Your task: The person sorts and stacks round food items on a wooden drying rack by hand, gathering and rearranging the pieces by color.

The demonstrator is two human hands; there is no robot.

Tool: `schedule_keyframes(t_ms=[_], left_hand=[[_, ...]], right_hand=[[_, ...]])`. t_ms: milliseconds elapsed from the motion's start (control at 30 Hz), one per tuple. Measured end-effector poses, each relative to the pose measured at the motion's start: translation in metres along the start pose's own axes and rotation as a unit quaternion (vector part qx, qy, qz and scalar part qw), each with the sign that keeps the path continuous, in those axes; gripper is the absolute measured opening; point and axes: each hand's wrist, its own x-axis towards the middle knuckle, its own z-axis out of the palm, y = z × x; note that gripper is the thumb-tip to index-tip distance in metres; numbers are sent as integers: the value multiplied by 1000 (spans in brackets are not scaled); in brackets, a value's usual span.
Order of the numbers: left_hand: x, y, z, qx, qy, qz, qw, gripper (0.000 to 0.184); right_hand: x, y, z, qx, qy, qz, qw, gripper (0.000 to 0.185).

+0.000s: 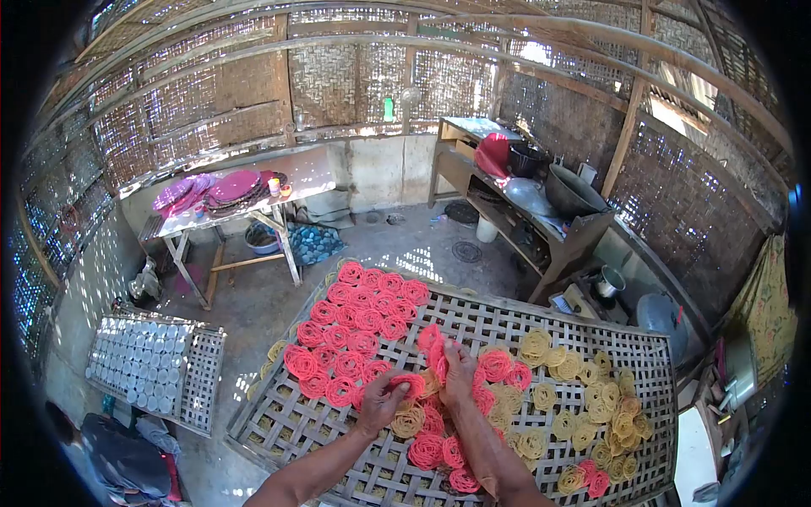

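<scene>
My left hand (380,404) pinches a pink noodle-like coiled cracker (410,385) above the woven bamboo rack (279,429). Just to its right, my right hand (459,372) grips a few pink coiled crackers (434,348), held on edge. On the left half of the rack, pink coils (362,318) lie in close rows. Yellow coils (601,401) are scattered and heaped on the right half. Mixed pink and yellow coils lie around and below both hands, partly hidden by my forearms.
A person (122,456) sits at the lower left by a smaller rack of pale discs (142,359). Behind stands a table (300,169) with pink round pieces. At the back right, a wooden bench (541,224) bears a large wok (573,193). A pot (608,281) stands at the right.
</scene>
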Motion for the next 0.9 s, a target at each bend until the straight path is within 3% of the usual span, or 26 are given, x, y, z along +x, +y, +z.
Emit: schedule_keyframes(t_ms=[100,200,400,600,700,800,900], left_hand=[[-1,-7,-2,-67,-17,32,997,21],[-1,-8,-2,-82,48,24,995,26],[8,-16,-18,65,50,37,996,47],[14,24,0,-81,96,9,992,65],[14,23,-26,52,-65,-84,993,60],[18,-18,-36,-34,-84,-14,996,53],[14,-21,-30,-115,-57,-41,991,46]], right_hand=[[-3,-12,8,44,-7,32,998,16],[-3,-16,2,54,-68,44,995,18],[-4,-14,-9,67,-164,131,975,16],[-7,-14,-9,-62,-257,147,953,14],[-11,-16,-8,-132,-269,141,943,14],[-12,-20,-3,-129,-238,139,953,17],[9,-8,-24,139,-263,186,936,27]])
